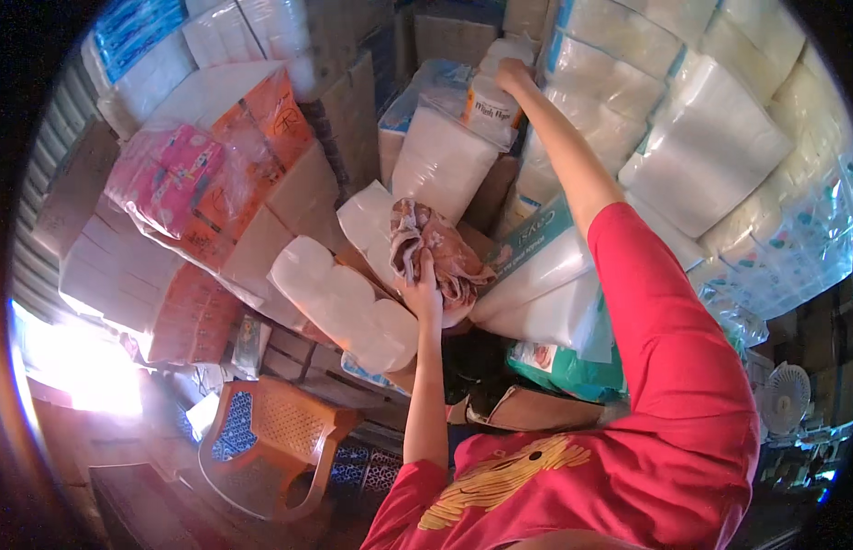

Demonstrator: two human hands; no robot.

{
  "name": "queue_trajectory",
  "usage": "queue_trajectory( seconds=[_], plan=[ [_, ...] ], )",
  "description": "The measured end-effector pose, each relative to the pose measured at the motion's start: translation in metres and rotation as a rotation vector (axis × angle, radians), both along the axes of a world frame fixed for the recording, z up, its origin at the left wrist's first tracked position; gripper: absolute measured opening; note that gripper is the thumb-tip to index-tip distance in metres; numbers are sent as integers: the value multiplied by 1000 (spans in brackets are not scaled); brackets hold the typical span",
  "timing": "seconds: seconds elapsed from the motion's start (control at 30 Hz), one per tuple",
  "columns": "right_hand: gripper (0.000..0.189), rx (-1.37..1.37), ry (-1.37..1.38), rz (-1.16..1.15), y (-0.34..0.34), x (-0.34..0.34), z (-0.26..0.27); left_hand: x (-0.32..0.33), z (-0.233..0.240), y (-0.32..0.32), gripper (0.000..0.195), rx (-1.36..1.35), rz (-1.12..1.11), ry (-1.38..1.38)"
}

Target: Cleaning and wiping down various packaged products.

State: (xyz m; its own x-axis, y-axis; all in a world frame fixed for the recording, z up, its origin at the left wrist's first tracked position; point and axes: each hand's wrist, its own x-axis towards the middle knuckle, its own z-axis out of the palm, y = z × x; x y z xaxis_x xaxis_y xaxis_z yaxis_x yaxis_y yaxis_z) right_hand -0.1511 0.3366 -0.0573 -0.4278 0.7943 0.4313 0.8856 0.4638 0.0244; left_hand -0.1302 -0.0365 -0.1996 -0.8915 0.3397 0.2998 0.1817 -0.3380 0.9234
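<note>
My left hand point(423, 289) is closed on a crumpled reddish-brown patterned cloth point(440, 251), held above white wrapped tissue packs point(344, 302). My right hand point(514, 74) reaches far forward to a plastic-wrapped pack of rolls with a printed label point(491, 106); it rests at the pack's upper end, and its fingers are too indistinct to tell whether they grip. That pack lies on a large white plastic-wrapped bundle point(440, 158).
Stacked white packs point(598, 117) rise at the right, orange and pink packages point(168, 179) at the left. Below lie a green package point(564, 371) and an open cardboard box point(536, 410). An orange plastic chair point(289, 419) stands lower left, a white fan point(787, 399) far right.
</note>
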Motion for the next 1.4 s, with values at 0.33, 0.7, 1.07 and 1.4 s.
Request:
queue_trajectory(
  seconds=[0.33, 0.7, 1.07, 1.4],
  plan=[
    [40, -291, 450, -119, 5, 2, 0, -3, -16, 3, 18, -32, -3, 93],
    [34, -97, 702, 304, -66, -7, 130, -15, -29, -10, 21, -110, -15, 107],
    [21, 51, 343, 750, -134, 247, 266, -7, -9, 17, 28, -32, -123, 87],
    [10, -52, 781, -40, -339, 382, 206, -11, -17, 10, 29, -142, -106, -48]
  ],
)
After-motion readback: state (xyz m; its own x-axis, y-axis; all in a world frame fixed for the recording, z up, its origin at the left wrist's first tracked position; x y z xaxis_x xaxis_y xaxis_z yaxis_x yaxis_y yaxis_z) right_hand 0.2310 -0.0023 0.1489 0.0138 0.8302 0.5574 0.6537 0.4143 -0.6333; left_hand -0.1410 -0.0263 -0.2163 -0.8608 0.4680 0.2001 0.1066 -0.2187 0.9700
